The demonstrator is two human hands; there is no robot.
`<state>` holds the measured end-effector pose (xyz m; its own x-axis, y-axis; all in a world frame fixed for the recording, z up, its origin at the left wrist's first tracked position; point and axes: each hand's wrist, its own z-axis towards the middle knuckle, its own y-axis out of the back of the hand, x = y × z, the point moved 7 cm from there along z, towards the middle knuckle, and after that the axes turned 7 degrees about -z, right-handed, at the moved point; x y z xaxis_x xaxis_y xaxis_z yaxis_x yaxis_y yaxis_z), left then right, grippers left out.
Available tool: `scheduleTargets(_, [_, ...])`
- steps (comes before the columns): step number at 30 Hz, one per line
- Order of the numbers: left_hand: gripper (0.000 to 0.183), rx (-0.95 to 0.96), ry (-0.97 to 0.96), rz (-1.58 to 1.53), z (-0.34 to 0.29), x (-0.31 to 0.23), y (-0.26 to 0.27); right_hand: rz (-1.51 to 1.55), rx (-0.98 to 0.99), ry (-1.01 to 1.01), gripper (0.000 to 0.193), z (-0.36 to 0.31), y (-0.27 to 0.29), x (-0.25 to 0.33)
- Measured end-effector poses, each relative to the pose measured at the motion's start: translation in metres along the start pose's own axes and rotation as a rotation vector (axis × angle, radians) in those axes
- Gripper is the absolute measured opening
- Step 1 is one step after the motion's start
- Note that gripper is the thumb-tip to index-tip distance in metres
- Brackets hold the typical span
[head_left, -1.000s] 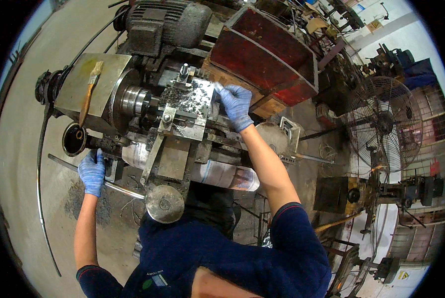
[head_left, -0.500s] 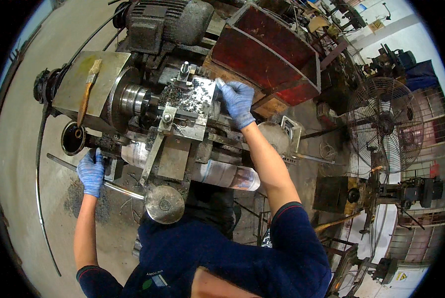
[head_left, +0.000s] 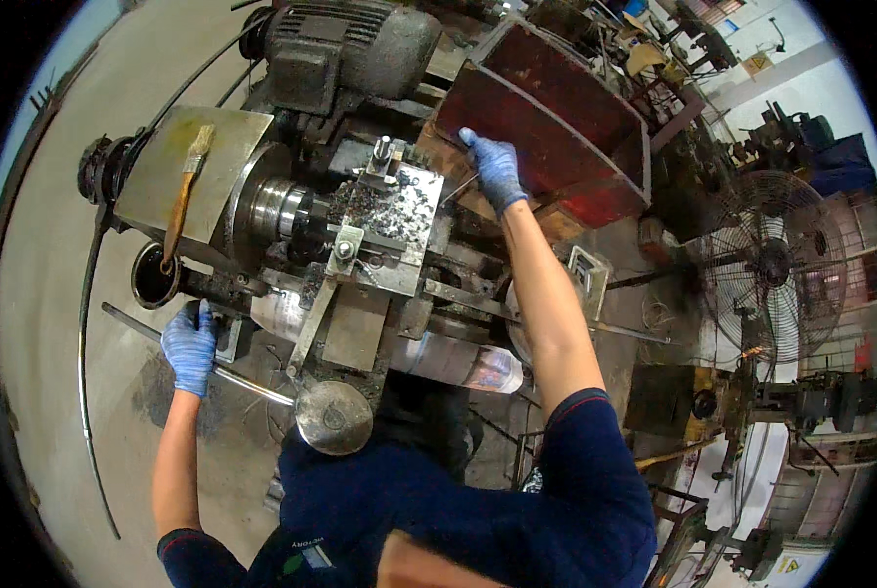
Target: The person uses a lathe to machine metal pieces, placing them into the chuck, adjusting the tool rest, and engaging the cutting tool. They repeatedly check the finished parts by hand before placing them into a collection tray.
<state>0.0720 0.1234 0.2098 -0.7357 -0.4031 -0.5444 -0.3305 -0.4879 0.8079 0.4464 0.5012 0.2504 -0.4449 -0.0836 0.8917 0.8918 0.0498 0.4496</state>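
My left hand (head_left: pixel 190 347), in a blue glove, is closed around a long steel bar (head_left: pixel 252 384) that slants down beside the lathe-like machine. My right hand (head_left: pixel 495 169), gloved the same way, is closed right of the machine's carriage plate (head_left: pixel 421 201). From under its fingers a thin metal rod (head_left: pixel 460 189) sticks out toward that plate; the held end is hidden. Dark chips cover part of the plate, beside a bolted tool clamp (head_left: pixel 343 250). A round steel chuck (head_left: pixel 280 208) faces the plate from the left.
A wood-handled brush (head_left: pixel 184 201) lies on the headstock cover (head_left: pixel 154 186). Below it is a round black cup (head_left: pixel 155 275). A motor (head_left: pixel 345 54) sits behind, a red metal bin (head_left: pixel 546 127) at the far right. A round metal disc (head_left: pixel 334 418) is near my body; a caged fan (head_left: pixel 772 260) stands right.
My right hand has moved right, off the carriage plate's edge toward the red bin, and the thin rod now shows beneath it. My left hand stays on the bar. The whole view has shifted slightly.
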Motion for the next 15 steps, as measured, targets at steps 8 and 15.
scheduleTargets(8, [0.03,0.002,-0.025,0.039,-0.001,0.002,0.0,-0.027,-0.045,0.238,0.039,-0.059,0.024,0.062])
scheduleTargets(15, [0.034,-0.006,-0.028,0.097,0.003,0.003,-0.002,0.059,-0.071,0.316,0.029,-0.082,0.012,0.047])
